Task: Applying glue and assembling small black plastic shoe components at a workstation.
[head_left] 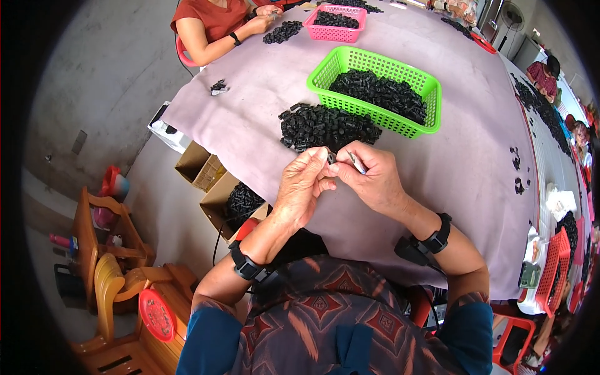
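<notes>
Both hands meet over the near part of the cloth-covered table [244, 119]. My left hand [302, 184] is closed, pinching a small black plastic part [331, 159] between thumb and fingertips. Closed around a slim silvery tool [357, 162], my right hand [376, 178] has its fingertips right beside that part. The tool's exact kind is hard to make out. Just beyond my hands lies a heap of small black parts [325, 127]. A green plastic basket [375, 115] behind the heap holds many more of them.
A pink basket [334, 31] of black parts stands at the far side, near a co-worker in a red top [215, 25]. Cardboard boxes [215, 197] sit below the table's left edge, beside a wooden chair [115, 281]. More people and a red basket [553, 272] are at right.
</notes>
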